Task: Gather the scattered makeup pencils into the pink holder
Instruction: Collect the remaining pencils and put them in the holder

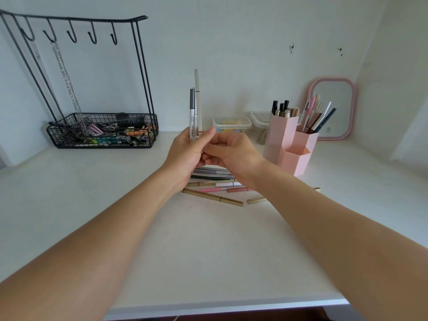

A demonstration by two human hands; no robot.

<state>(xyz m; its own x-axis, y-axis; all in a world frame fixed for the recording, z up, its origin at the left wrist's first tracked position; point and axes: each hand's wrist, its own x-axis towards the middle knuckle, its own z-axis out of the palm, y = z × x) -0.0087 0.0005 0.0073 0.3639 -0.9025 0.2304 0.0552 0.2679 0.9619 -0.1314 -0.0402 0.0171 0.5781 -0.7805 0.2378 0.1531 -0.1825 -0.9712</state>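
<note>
White tabletop [208, 251], white wall, left hand [185, 156] fingers gripping upright pencils [194, 112], right hand [234, 154] fingers curled

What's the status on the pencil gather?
Left hand grips upright pencils; right hand curled at their base. Loose pencils on the desk below. Pink holder right, partly filled, path clear.
</note>
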